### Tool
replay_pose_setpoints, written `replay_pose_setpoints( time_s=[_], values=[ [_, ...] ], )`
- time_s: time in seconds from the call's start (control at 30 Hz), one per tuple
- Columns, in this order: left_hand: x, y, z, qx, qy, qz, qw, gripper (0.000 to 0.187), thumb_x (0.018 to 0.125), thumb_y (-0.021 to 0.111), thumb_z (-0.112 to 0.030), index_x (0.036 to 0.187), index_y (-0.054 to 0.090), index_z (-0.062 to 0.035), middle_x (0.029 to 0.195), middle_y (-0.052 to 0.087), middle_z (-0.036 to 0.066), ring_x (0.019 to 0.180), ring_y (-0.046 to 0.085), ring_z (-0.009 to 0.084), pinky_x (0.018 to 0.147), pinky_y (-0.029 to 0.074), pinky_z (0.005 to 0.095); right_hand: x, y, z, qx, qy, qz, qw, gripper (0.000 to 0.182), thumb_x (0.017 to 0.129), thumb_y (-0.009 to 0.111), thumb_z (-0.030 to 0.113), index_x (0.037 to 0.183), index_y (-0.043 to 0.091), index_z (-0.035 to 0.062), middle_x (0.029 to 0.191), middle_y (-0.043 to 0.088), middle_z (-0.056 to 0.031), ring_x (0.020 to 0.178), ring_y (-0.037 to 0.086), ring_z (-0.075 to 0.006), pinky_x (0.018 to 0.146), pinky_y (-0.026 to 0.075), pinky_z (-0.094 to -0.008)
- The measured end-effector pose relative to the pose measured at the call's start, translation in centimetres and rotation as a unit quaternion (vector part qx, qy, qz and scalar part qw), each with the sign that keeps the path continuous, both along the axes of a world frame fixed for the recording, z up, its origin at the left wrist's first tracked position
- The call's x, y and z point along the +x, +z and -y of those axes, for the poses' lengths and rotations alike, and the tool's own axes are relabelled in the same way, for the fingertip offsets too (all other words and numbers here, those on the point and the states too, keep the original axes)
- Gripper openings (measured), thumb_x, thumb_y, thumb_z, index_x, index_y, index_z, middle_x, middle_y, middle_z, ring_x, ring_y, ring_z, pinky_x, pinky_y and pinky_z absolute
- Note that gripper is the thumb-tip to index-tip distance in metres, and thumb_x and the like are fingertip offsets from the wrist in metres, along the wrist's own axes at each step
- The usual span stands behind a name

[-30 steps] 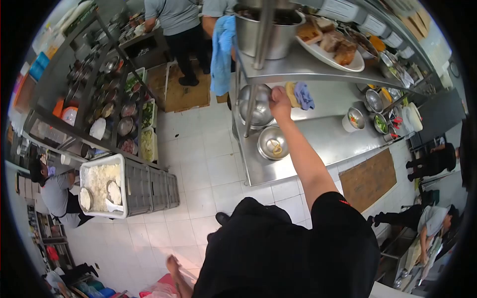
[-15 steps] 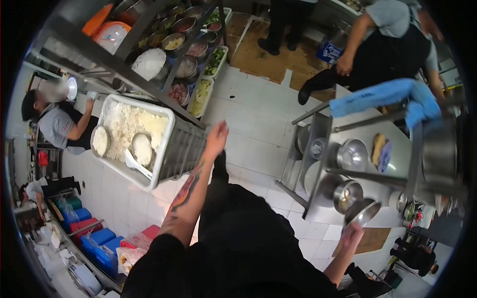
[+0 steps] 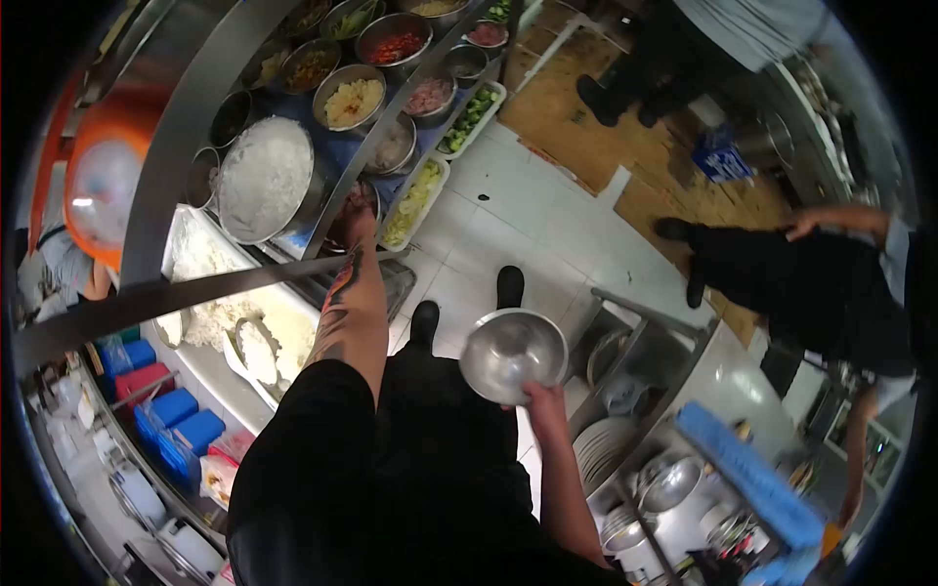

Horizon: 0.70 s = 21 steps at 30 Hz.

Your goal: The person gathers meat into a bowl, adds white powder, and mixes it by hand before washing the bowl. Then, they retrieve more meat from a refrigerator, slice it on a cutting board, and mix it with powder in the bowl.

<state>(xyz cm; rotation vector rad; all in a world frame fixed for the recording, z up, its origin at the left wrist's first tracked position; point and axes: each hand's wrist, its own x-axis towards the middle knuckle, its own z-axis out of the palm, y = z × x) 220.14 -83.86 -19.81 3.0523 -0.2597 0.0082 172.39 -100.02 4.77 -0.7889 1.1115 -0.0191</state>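
My right hand (image 3: pixel 543 402) grips the near rim of a shiny metal mixing bowl (image 3: pixel 513 354), which is tilted so that its bare inside faces me. It hangs above the floor, in front of my body. My left hand (image 3: pixel 359 217) reaches under a shelf rail into a metal bowl of pink pieces, probably raw meat. Its fingers are hidden among the bowl's contents and the rail. Beside it stand a large pot of white powder (image 3: pixel 264 178), a bowl of pale pieces (image 3: pixel 391 146) and a long tray of chopped pale-green vegetable (image 3: pixel 415 205).
A metal shelf rail (image 3: pixel 186 303) crosses over a white tub of cooked rice (image 3: pixel 293 337) with scoops in it. Bowls of chopped ingredients (image 3: pixel 394 41) fill the rack. Stacked plates (image 3: pixel 606 449) and a steel counter (image 3: pixel 728 381) stand right. Two co-workers stand farther off.
My left hand has moved from above the floor into the bowl on the rack. The right hand has brought the metal bowl leftward from the counter, and my view has turned toward the rack.
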Motion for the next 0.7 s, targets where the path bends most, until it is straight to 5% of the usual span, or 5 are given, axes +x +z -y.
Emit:
replay_pose_setpoints(
  time_s=[0.23, 0.4, 0.57, 0.7],
  values=[
    [0.6, 2.6, -0.5, 0.046, 0.073, -0.153, 0.985, 0.041, 0.092, 0.050, -0.030, 0.126, 0.062, -0.0111, 0.125, 0.065, 0.015, 0.111, 0.064, 0.0308, 0.092, 0.050, 0.0424, 17.5, -14.8, 5.6, -0.025, 0.113, 0.021, 0.993, 0.057, 0.083, 0.050, 0.002, 0.138, 0.039, -0.0023, 0.113, 0.062, -0.0228, 0.087, 0.070, -0.0371, 0.056, 0.064, -0.0415],
    [0.4, -1.2, -3.1, 0.058, 0.132, -0.204, 0.968, 0.054, 0.089, 0.054, -0.033, 0.136, 0.051, -0.0056, 0.131, 0.062, 0.012, 0.123, 0.057, 0.0289, 0.101, 0.044, 0.0352, 27.2, -17.4, 4.5, -0.051, 0.255, -0.011, 0.966, 0.052, 0.083, 0.049, 0.001, 0.134, 0.041, 0.0084, 0.110, 0.062, -0.0198, 0.084, 0.070, -0.0343, 0.053, 0.065, -0.0428],
    [0.6, -0.8, -2.7, 0.025, 0.104, -0.206, 0.973, 0.045, 0.087, 0.059, -0.029, 0.125, 0.058, -0.0048, 0.126, 0.064, 0.013, 0.118, 0.059, 0.0284, 0.099, 0.046, 0.0357, 31.7, -16.7, 2.9, -0.123, 0.259, -0.034, 0.957, 0.052, 0.082, 0.048, 0.002, 0.133, 0.042, 0.0112, 0.110, 0.063, -0.0201, 0.083, 0.070, -0.0364, 0.050, 0.064, -0.0442],
    [0.0, 0.6, -2.9, -0.021, 0.029, -0.177, 0.983, 0.038, 0.085, 0.063, -0.025, 0.116, 0.064, -0.0041, 0.122, 0.065, 0.014, 0.115, 0.061, 0.0279, 0.098, 0.048, 0.0360, 31.8, -17.0, 1.7, -0.126, 0.250, 0.033, 0.959, 0.069, 0.083, 0.047, -0.003, 0.148, 0.029, 0.0110, 0.125, 0.060, -0.0230, 0.086, 0.071, -0.0380, 0.047, 0.062, -0.0391]
  ],
)
